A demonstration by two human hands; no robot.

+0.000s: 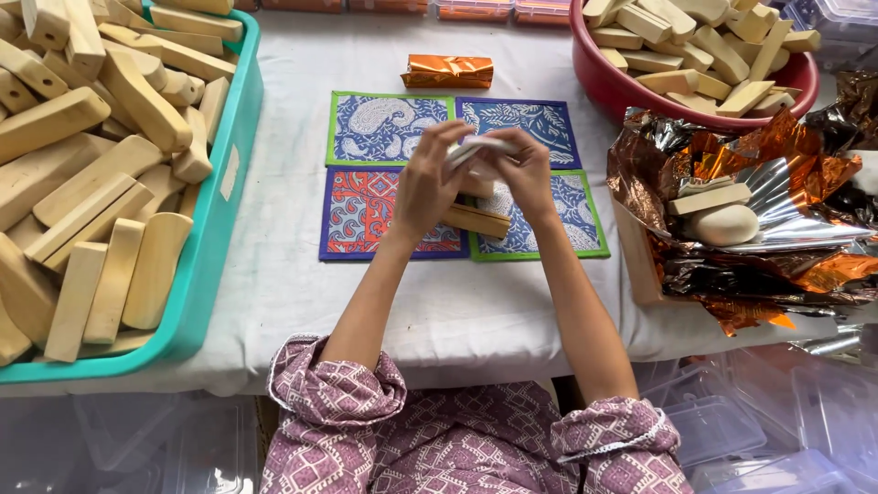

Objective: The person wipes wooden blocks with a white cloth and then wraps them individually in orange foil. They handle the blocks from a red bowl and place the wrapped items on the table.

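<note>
My left hand (428,183) and my right hand (526,169) meet above a patterned four-panel mat (375,128). Together they pinch a small pale silvery piece (476,148), likely foil or tape. Just under the hands lie wooden blocks (476,220) on the mat, partly hidden by my fingers. An orange foil-wrapped block (448,70) lies beyond the mat.
A teal tray (215,238) full of several wooden pieces stands at the left. A red bowl (631,96) of wooden blocks sits at the back right. Crumpled orange and silver foil sheets (759,210) with a wooden oval on them lie at the right. Clear plastic boxes (759,430) sit below the table.
</note>
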